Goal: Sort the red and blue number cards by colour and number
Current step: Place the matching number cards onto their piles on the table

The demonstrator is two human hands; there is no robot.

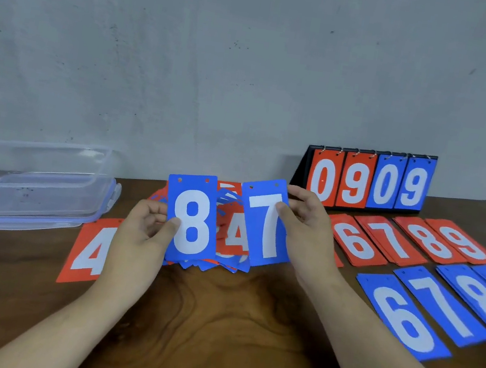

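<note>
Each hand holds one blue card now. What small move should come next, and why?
Probably the right hand should lay its blue 7 card on the blue 7 pile, because that pile shows the same colour and number and lies on the right, near that hand.

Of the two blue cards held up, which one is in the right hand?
The blue 7 card, pinched by the right hand; the left hand holds the blue 8 card.

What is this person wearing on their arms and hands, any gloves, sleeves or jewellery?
The left hand and the right hand are bare: no gloves, and no sleeve, watch or bracelet shows anywhere up to the picture's lower edge.
</note>
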